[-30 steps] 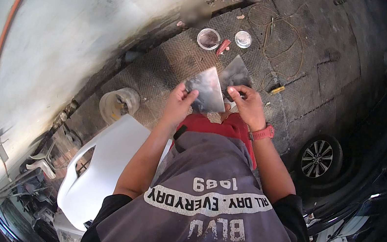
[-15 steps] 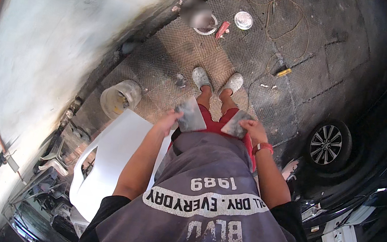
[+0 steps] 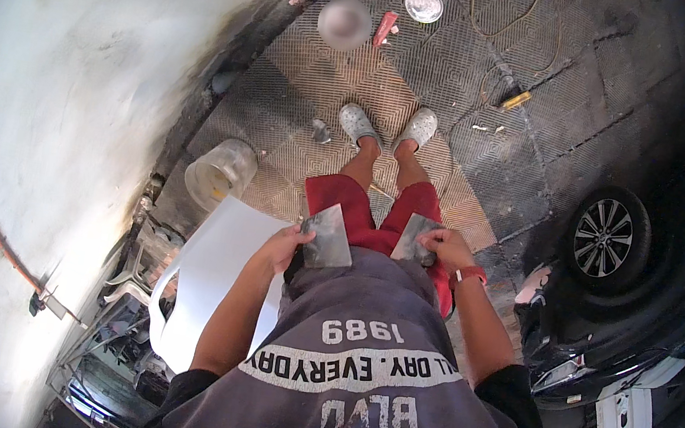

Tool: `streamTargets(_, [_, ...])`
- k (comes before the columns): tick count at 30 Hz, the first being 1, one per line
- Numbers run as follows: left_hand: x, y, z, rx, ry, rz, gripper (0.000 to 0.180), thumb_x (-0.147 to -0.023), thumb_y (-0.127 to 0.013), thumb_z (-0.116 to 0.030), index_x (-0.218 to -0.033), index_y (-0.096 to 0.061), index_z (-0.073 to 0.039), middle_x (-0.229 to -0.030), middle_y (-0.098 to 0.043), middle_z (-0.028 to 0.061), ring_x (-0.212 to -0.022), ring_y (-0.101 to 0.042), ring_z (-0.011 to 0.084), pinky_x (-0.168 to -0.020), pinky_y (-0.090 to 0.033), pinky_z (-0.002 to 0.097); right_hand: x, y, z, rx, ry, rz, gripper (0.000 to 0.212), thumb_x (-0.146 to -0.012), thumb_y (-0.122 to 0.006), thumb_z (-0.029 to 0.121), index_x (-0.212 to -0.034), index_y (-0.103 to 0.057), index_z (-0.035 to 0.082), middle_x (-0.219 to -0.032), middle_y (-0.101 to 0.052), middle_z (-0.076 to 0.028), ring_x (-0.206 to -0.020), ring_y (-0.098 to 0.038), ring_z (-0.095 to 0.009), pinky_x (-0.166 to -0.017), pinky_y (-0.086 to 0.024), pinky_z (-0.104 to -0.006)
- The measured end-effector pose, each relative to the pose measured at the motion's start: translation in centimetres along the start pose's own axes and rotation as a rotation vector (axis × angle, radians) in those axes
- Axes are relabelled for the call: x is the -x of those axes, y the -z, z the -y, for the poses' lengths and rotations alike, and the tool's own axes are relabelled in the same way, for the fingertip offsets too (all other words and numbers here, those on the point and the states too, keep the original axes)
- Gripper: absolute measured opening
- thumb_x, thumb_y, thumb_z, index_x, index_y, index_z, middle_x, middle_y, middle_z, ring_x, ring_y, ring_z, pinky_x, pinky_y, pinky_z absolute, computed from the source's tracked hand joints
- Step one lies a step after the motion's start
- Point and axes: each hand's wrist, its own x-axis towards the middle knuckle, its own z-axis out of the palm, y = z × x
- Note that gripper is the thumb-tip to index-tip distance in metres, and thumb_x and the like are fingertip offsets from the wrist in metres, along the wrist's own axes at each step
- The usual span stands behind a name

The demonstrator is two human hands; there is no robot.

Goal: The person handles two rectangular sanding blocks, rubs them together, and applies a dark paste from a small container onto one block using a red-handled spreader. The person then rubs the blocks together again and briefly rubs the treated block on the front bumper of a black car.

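My left hand (image 3: 281, 247) is closed on the edge of a flat grey sheet (image 3: 330, 239), smudged paler and darker, which hangs over my lap. On the other side my right hand (image 3: 447, 248) pinches a second flat grey sheet (image 3: 413, 238), held near the right leg of my red shorts. A gap separates the two sheets. What material they are, I cannot tell. A red band (image 3: 469, 274) circles my right wrist.
A large white panel (image 3: 220, 276) stands close by my left arm, with a dirty pale bucket (image 3: 231, 165) beyond it. Ahead on the patterned floor lie a white round lid (image 3: 424, 5), a red packet (image 3: 384, 27) and a yellow-handled tool (image 3: 516, 100). A black car (image 3: 636, 308) stands right.
Both hands and their sheets have come slightly nearer my body. The left sheet has turned in the hand. My view has shifted, so the floor things sit differently in it.
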Motion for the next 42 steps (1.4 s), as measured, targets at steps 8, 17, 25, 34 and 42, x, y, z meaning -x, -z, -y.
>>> streamTargets(8, [-4.1,-2.4,-8.8,-0.256,-0.411,-0.305,0.036,-0.112,-0.066,-0.02,-0.147,-0.062,-0.012,-0.129,-0.075,0.0023,-0.118,-0.071,0.0146,-0.102,-0.058,0.0378,-8.5,4.7,7.2,0.131,0.637,-0.494,0.045,-0.098,-0.076,0.004,-0.142,-0.064,0.005,-0.115,-0.078,-0.012,-0.104,-0.074,-0.022,-0.098,-0.056,-0.0359])
streamTargets(17, [-30.1,-13.7,-26.7,0.019,-0.87,0.076,0.05,-0.113,-0.064,-0.026,-0.158,-0.051,-0.01,-0.15,-0.062,0.0041,-0.137,-0.061,0.0196,-0.115,-0.049,0.0398,-29.5,4.9,18.0,0.475,1.104,-0.479,0.051,-0.094,-0.065,-0.006,-0.142,-0.053,0.009,-0.133,-0.07,-0.019,-0.106,-0.077,-0.036,-0.083,-0.064,-0.0452])
streamTargets(25, [-34.8,-13.3,-37.7,0.045,-1.069,0.275,0.042,-0.114,-0.062,-0.026,-0.152,-0.055,-0.009,-0.141,-0.071,0.0078,-0.127,-0.071,0.0212,-0.11,-0.058,0.0409,-45.0,10.6,23.7,0.379,1.157,-0.576,0.049,-0.095,-0.069,-0.003,-0.142,-0.056,0.008,-0.133,-0.069,-0.014,-0.113,-0.075,-0.031,-0.093,-0.063,-0.0409])
streamTargets(34, [-34.2,-10.9,-38.8,0.017,-1.285,0.426,0.045,-0.111,-0.066,-0.026,-0.15,-0.059,-0.005,-0.143,-0.069,0.0065,-0.135,-0.065,0.0205,-0.117,-0.051,0.0415,-45.2,1.3,34.5,-0.518,1.109,0.352,0.044,-0.111,-0.068,0.012,-0.153,-0.059,0.001,-0.131,-0.075,-0.004,-0.104,-0.072,-0.01,-0.085,-0.06,-0.0262])
streamTargets(42, [-32.9,-5.4,-43.6,0.59,-1.523,0.05,0.044,-0.112,-0.061,-0.022,-0.15,-0.055,-0.001,-0.15,-0.061,0.0117,-0.138,-0.056,0.0284,-0.118,-0.043,0.0526,-61.3,3.6,27.5,-0.158,0.83,-0.325,0.027,-0.108,-0.068,0.025,-0.116,-0.07,0.0,-0.104,-0.078,-0.015,-0.085,-0.076,-0.022,-0.079,-0.063,-0.0387])
